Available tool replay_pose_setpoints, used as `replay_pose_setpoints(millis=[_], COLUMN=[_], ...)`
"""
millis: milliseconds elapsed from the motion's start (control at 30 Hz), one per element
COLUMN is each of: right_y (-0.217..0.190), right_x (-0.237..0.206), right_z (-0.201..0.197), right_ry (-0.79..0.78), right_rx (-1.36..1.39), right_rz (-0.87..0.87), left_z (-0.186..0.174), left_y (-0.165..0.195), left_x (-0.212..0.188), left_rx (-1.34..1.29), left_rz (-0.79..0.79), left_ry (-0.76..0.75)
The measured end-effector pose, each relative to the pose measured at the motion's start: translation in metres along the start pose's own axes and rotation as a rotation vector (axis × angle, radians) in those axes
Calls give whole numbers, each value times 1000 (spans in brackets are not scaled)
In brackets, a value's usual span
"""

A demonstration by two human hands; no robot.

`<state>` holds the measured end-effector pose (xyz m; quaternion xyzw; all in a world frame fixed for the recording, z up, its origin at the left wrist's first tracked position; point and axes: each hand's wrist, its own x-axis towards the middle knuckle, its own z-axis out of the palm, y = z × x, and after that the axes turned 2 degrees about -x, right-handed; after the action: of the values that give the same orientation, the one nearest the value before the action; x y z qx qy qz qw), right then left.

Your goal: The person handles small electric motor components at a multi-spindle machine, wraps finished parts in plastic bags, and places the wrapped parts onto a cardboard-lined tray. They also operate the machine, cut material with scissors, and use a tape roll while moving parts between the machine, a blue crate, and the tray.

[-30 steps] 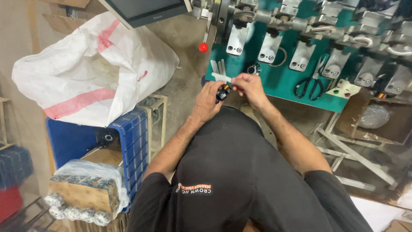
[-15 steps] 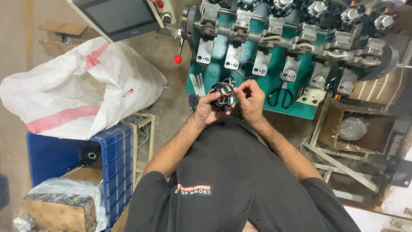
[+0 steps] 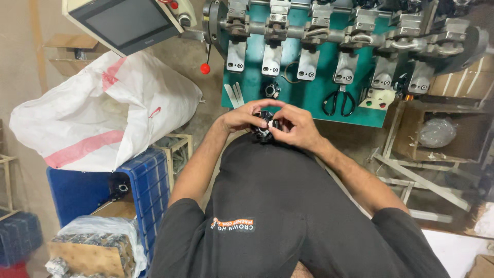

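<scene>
In the head view, the person held a small black round part [image 3: 264,126] between both hands, just in front of the chest and close to the near edge of the green machine table [image 3: 303,95]. The left hand [image 3: 243,116] was closed on the part from its 9 o'clock side, with the fingers curled over the top. The right hand [image 3: 290,126] was closed on it from the 3 o'clock side, and its fingertips [image 3: 271,129] pressed on the front of the part. The two hands were together, touching each other above the part.

On the green table, at 12 o'clock from the hands, lay a second black round part [image 3: 272,89]. A pair of black scissors [image 3: 338,101] lay at 2 o'clock, well apart from the hands. A row of grey metal brackets [image 3: 309,62] hung along the far side of the table. At 9 o'clock stood a large white sack [image 3: 110,110] with red stripes, over a blue crate [image 3: 149,185]. A grey screen [image 3: 126,23] was at 11 o'clock.
</scene>
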<state>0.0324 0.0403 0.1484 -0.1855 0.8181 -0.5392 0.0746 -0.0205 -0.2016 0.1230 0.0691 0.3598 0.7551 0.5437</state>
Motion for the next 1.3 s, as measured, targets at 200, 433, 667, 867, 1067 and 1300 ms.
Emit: replay_pose_setpoints(millis=[200, 433, 667, 867, 1067, 1300], right_y=[106, 141, 135, 157, 158, 131], right_x=[5, 50, 24, -87, -147, -90], right_z=[62, 61, 61, 19, -102, -194], right_ry=[41, 156, 309, 487, 1119, 1169], right_rx=[-107, -21, 182, 390, 512, 436], right_rz=[588, 737, 734, 846, 791, 654], left_z=[-63, -69, -81, -87, -38, 102], left_y=[-75, -55, -59, -92, -93, -92], left_x=[40, 78, 48, 37, 133, 328], left_rx=[-99, -91, 0, -23, 160, 842], left_rz=[-226, 32, -41, -144, -136, -35], left_ry=[654, 799, 851, 899, 657, 406])
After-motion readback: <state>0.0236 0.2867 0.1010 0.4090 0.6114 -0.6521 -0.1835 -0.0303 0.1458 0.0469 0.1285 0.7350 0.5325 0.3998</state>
